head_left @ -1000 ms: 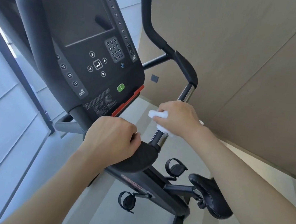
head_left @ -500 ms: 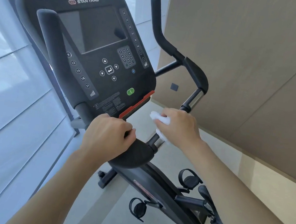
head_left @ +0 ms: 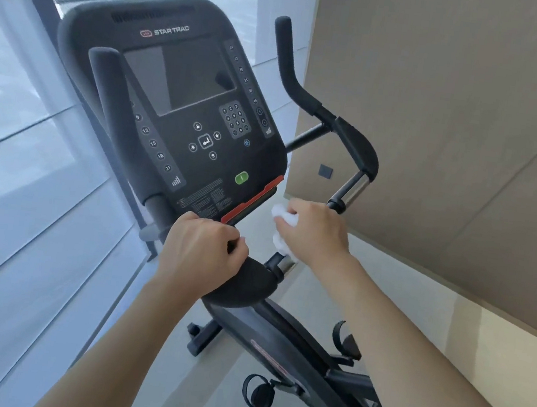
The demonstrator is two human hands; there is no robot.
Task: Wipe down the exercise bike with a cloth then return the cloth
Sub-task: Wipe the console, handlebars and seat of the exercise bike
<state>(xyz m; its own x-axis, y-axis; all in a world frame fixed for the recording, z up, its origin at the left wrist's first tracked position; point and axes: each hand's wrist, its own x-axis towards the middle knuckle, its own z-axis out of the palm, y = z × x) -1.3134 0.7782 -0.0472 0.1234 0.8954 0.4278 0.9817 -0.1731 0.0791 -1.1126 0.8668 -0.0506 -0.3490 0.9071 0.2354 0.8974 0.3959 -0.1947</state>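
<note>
Both hands work the bike point(head_left: 280, 334): the left hand point(head_left: 201, 251) grips the near pad to steady it, while the right hand point(head_left: 316, 232) clutches the cloth point(head_left: 284, 217) around the right handlebar tube point(head_left: 351, 187) to wipe.

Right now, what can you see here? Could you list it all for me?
exercise bike: one, black, centre, on the pale floor
console: one, black, dark screen, green button, red strip along its lower edge
handlebars: black grips with a chrome section on the right side
pedals: two, black, strapped, low right
cloth: one, white, bunched on the handlebar's right side
wall: tan panels, right
window blinds: pale grey, left
left hand: grips the padded handlebar centre
right hand: holds the cloth
</note>
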